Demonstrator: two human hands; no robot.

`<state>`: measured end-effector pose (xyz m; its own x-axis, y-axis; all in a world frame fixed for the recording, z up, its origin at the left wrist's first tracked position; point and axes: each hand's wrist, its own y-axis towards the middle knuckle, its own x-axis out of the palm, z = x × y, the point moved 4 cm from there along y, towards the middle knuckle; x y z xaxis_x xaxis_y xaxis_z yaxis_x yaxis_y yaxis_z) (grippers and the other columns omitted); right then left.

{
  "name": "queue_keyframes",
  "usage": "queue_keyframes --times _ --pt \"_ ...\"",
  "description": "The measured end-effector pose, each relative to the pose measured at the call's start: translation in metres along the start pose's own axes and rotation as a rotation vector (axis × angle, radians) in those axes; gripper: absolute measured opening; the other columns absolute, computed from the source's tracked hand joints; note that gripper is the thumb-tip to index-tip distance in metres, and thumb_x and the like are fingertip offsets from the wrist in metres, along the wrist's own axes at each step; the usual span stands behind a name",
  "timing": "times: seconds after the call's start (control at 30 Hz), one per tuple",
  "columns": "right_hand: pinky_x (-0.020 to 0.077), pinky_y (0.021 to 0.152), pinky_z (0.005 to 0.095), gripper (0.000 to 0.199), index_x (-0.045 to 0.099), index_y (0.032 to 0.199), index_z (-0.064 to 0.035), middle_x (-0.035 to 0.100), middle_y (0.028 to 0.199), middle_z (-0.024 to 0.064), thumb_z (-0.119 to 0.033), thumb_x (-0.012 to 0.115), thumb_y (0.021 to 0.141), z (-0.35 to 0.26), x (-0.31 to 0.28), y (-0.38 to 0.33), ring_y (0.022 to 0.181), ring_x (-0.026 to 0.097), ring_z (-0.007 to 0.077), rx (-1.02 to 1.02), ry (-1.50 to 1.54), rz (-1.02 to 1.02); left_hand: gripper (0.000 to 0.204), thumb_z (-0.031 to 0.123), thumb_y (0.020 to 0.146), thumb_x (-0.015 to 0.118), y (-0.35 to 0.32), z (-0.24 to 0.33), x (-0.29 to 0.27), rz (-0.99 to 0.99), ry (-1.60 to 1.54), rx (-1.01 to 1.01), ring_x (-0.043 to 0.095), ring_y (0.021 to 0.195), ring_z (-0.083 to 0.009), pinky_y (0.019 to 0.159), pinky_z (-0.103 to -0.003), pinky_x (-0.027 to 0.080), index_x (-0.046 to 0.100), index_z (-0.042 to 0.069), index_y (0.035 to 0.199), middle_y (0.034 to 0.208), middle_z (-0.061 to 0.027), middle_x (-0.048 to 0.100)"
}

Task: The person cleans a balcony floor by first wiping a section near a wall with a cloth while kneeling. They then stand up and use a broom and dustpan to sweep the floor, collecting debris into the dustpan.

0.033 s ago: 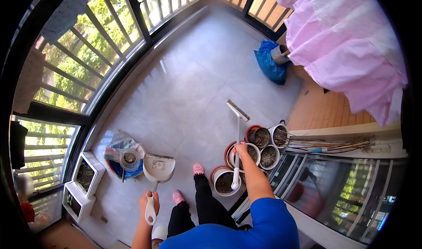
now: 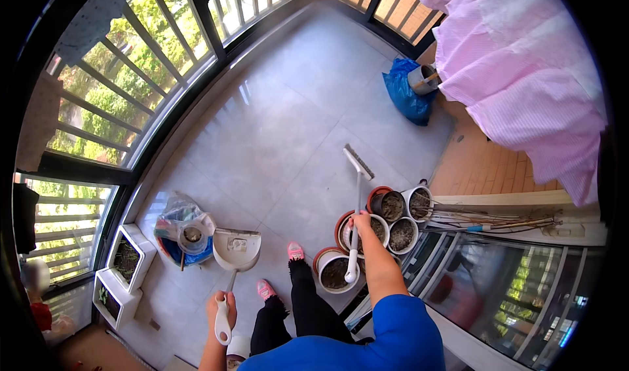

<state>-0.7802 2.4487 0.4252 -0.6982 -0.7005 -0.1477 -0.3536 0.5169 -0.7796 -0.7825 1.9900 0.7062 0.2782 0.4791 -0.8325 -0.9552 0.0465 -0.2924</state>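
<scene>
My left hand (image 2: 217,311) is closed round the handle of a white dustpan (image 2: 237,252). The pan sits beside a tub holding plastic bags (image 2: 177,217), left of my feet. In my right hand (image 2: 360,223) is the white handle of a long broom (image 2: 354,254). Its narrow grey-bristled head (image 2: 359,162) lies at the far end, over the tiled floor. Several flowerpots of dry soil (image 2: 334,272) stand under and beside my right forearm. Whether the bristles touch the floor I cannot tell.
A blue plastic bag (image 2: 407,96) with a grey pot stands at the far right, near a hanging pink cloth (image 2: 517,76). White planter boxes (image 2: 124,259) line the left window. Long thin sticks (image 2: 495,219) lie right of the pots, beside glass panels.
The view has shifted very slightly. Both hands, the broom and the dustpan keep nearly the same places.
</scene>
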Motion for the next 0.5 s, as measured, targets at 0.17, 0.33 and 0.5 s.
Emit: queue_keyframes --times 0.17,0.33,0.5 --pt "0.0426 0.038 0.0358 0.007 0.046 0.083 -0.0001 0.049 0.053 0.0109 0.001 0.049 0.077 0.012 -0.007 0.039 0.040 0.048 0.0212 0.105 -0.199 -0.064 0.014 0.010 0.078 0.058 0.005 0.019 0.005 -0.005 -0.087 -0.078 0.054 0.056 -0.0334 0.053 -0.038 0.042 0.050 0.003 0.069 0.062 -0.0155 0.054" --pt "0.0501 0.063 0.0414 0.023 0.053 0.092 0.0048 0.061 0.077 0.0226 -0.006 0.049 0.072 0.029 0.030 0.006 0.073 0.062 0.0367 -0.107 -0.953 0.025 0.014 0.011 0.079 0.058 0.009 0.025 0.008 0.028 -0.077 -0.094 0.055 0.057 -0.0325 0.053 -0.037 0.043 0.051 0.003 0.070 0.063 -0.0153 0.055" --pt "0.0499 0.062 0.0413 0.038 0.045 0.106 0.0076 0.059 0.066 0.0239 -0.009 0.047 0.073 0.125 0.065 -0.057 0.062 0.060 0.0379 -0.052 -0.905 -0.176 0.014 0.011 0.078 0.059 0.013 0.030 0.018 -0.015 -0.102 -0.094 0.055 0.057 -0.0326 0.052 -0.037 0.043 0.051 0.004 0.070 0.065 -0.0152 0.055"
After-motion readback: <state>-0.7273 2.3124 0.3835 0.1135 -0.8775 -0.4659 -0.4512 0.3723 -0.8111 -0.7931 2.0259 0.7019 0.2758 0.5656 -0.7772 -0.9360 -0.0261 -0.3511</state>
